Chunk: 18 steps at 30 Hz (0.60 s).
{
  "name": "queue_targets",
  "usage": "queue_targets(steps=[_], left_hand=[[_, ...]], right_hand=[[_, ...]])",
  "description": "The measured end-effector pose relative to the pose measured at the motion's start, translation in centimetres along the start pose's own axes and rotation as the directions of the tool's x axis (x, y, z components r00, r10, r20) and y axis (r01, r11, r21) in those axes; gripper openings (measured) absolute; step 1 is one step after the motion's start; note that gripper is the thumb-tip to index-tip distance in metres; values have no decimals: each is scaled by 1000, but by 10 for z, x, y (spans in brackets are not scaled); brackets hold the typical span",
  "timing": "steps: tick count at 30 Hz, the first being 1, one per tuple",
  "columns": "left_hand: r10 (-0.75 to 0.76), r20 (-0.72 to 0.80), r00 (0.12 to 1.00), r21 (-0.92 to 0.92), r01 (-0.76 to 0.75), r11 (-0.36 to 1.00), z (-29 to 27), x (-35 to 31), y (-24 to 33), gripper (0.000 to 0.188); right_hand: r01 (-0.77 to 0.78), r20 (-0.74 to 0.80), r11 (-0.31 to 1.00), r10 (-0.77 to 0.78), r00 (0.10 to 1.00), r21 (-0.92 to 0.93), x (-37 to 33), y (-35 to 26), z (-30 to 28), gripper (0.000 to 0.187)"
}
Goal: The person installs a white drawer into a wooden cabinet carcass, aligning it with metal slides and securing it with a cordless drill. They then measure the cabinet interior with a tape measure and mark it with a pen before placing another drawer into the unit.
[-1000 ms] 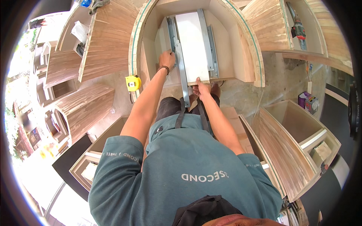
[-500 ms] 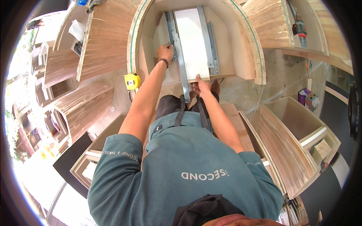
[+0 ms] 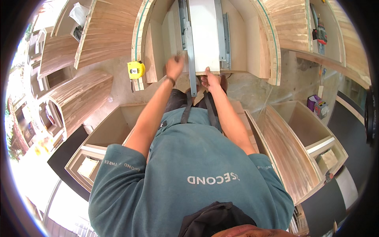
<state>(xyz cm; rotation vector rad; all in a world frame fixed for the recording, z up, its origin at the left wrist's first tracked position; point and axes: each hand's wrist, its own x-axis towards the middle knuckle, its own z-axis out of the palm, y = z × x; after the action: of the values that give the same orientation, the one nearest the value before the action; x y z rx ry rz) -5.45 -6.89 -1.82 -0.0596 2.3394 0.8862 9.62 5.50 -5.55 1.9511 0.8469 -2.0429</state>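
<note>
While my right hand pinches one white board at its near edge, thumb on top and fingers beneath, my left hand blurs, its fingers curled; I cannot tell whether they grip anything. The board lies at the frame's upper centre, between two sets of grey metal rails, inside one arched wooden cabinet. One yellow tape measure rests at upper left; one drill lies at upper right.
</note>
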Motion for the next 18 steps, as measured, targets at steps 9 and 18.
queue_targets(steps=[9, 18], left_hand=[[-391, 685, 614, -226, 690, 688, 31, -86, -66, 89], [-529, 627, 572, 137, 588, 797, 23, -71, -46, 78]], right_hand=[[1, 47, 1000, -1, 999, -15, -1, 3, 1, 34], [-2, 45, 1000, 2, 999, 11, -5, 0, 1, 33]])
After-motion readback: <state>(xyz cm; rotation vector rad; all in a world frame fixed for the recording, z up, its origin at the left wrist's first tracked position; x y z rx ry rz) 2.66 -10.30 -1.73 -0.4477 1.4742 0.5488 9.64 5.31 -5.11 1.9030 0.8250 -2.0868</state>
